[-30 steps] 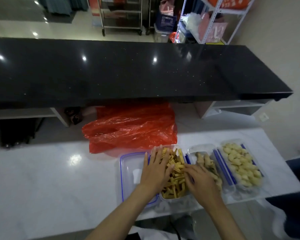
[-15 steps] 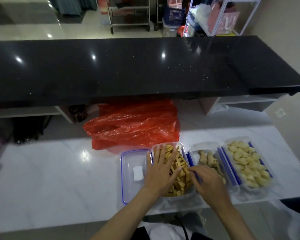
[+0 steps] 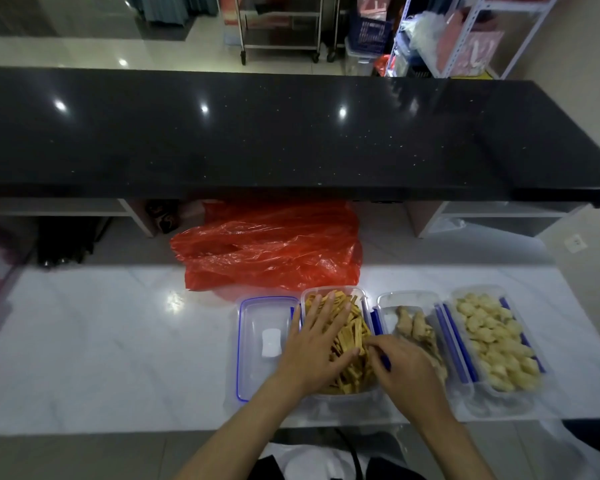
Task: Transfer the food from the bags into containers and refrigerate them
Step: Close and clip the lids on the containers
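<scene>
on the white marble surface [image 3: 94, 341] three clear plastic containers stand in a row near the front edge, with a clear lid with a blue rim [image 3: 262, 344] lying flat just left of them. the lid touches or nearly touches the first container; a small white patch shows through its middle.

the first container [image 3: 333, 294] is heaped with yellow-orange strips [image 3: 352, 336] that rise to its rim. the left hand [image 3: 314, 353] lies flat on top of this pile, fingers straight and spread, pressing down on the strips; its grip is apart and holds nothing. the right hand [image 3: 404, 370] sits at the right side of the same container, fingers curled, their tips at the edge of the strips near a blue side clip [image 3: 378, 323]. whether its grip pinches a strip, the clip, or nothing, i cannot tell.

the middle container [image 3: 407, 299] holds a few pale brown knobbly pieces [image 3: 414, 329], partly hidden by the right hand, and is far from full. the right container [image 3: 478, 292] is filled with a layer of pale yellow round lumps [image 3: 492, 344]. blue clips run along the sides between these two containers.

behind the containers a crumpled red plastic bag [image 3: 271, 251] lies on the surface, reaching back under a black shelf top [image 3: 257, 133] that spans the view.
</scene>
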